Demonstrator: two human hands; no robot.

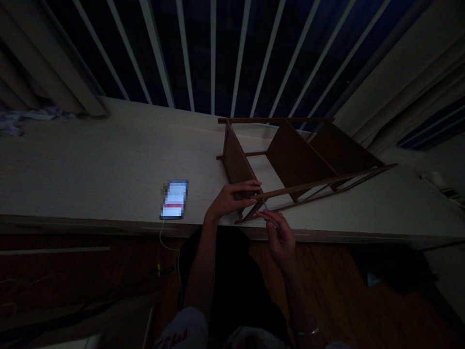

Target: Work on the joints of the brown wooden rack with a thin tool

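A small brown wooden rack [296, 162] lies on its side on a pale wooden ledge [109, 165], its shelves standing like dividers. My left hand [232, 198] is closed around the near end of a thin wooden rail at the rack's front corner. My right hand [278, 232] sits just below that corner, fingers pinched on a thin, light-coloured tool whose tip points up at the rail end. The scene is very dark, so the tool's shape stays unclear.
A lit phone [174, 198] lies on the ledge to the left, with a white cable [167, 242] hanging over the front edge. White window bars [212, 53] rise behind the ledge. Curtains hang at both sides. Dark wooden floor lies below.
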